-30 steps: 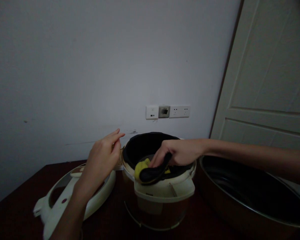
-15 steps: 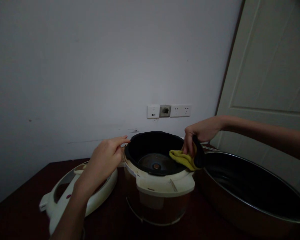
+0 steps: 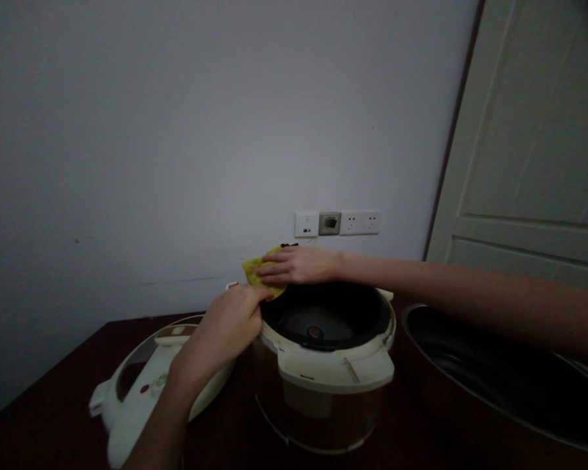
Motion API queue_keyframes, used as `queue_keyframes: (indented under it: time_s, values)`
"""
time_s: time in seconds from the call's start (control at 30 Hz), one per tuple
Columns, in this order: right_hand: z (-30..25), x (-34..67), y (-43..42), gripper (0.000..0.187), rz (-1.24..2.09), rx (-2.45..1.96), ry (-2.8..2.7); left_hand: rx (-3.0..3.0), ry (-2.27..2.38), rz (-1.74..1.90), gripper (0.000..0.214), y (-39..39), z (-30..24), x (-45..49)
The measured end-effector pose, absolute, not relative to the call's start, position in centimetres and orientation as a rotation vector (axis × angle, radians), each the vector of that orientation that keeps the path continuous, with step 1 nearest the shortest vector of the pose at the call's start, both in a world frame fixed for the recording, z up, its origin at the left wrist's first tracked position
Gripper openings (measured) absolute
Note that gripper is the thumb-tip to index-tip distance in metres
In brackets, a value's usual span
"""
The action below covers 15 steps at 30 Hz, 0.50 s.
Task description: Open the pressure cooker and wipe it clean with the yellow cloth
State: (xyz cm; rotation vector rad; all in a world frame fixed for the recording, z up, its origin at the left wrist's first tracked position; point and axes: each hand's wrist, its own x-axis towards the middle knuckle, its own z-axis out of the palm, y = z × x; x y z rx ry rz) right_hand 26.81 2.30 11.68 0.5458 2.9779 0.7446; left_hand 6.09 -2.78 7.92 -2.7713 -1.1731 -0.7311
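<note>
An electric pressure cooker (image 3: 323,385) stands lidless in the middle, its black inner pot (image 3: 372,313) showing a dull base with a small round spot at the centre. Curled over the cooker's left rim is my left hand (image 3: 225,329), its fingertips close to the cloth and partly hidden. My right hand (image 3: 298,264) reaches across the pot and presses a yellow cloth (image 3: 255,267) with a dark edge against the far left rim, fingers laid over it. The cooker's white lid (image 3: 132,418) lies to the left, partly behind my left forearm.
A large dark basin (image 3: 451,398) stands close on the right, under my right forearm. Behind the dark red table (image 3: 68,372) rises a wall with sockets (image 3: 360,222). A pale door (image 3: 519,163) is at the right.
My right hand has carried the yellow cloth from the cooker's right rim across to the far left rim. My left hand stays at the left rim, its fingers now more curled. The view has shifted slightly.
</note>
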Motion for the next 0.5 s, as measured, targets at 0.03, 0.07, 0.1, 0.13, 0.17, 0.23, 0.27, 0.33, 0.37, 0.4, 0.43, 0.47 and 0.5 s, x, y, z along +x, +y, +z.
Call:
queue_keyframes:
  time_s: [0.03,0.07,0.1,0.13,0.17,0.23,0.27,0.33,0.37,0.4,0.43,0.47,0.5]
  values:
    - [10.9,26.5,2.9,0.036,0.803,0.439,2.931,-2.775,-1.164,-0.68,0.044,-2.8,7.8,6.3]
    - [10.3,26.5,3.5,0.035,0.859,0.37,2.89,-2.768,-1.162,-0.647,0.044,-2.9,7.8,6.5]
    - [10.0,26.8,4.2,0.035,0.904,0.325,2.85,-2.76,-1.161,-0.618,0.044,-2.9,7.7,6.6]
    - [9.8,27.4,4.7,0.035,0.941,0.307,2.81,-2.751,-1.164,-0.593,0.045,-2.9,7.7,6.8]
    - [9.8,28.2,5.2,0.035,0.97,0.31,2.768,-2.742,-1.169,-0.574,0.046,-2.8,7.7,6.8]
    - [9.8,30.1,6.0,0.035,0.989,0.353,2.672,-2.727,-1.185,-0.55,0.047,-2.8,7.7,6.9]
    - [9.9,31.1,6.2,0.034,0.983,0.381,2.622,-2.722,-1.19,-0.549,0.047,-2.7,7.6,6.8]
    - [9.8,33.1,6.3,0.031,0.961,0.441,2.536,-2.716,-1.178,-0.574,0.048,-2.6,7.5,6.8]
    - [9.6,34.0,6.2,0.03,0.954,0.477,2.505,-2.717,-1.168,-0.584,0.048,-2.5,7.5,6.7]
    - [9.5,34.8,5.9,0.029,0.953,0.52,2.485,-2.719,-1.158,-0.587,0.048,-2.5,7.4,6.7]
    - [9.3,35.4,5.5,0.028,0.955,0.569,2.471,-2.72,-1.149,-0.583,0.048,-2.5,7.4,6.7]
    - [9.2,36.0,5.0,0.027,0.956,0.624,2.462,-2.719,-1.145,-0.574,0.049,-2.5,7.4,6.7]
    - [9.0,36.4,4.4,0.026,0.954,0.686,2.455,-2.716,-1.144,-0.562,0.049,-2.4,7.4,6.7]
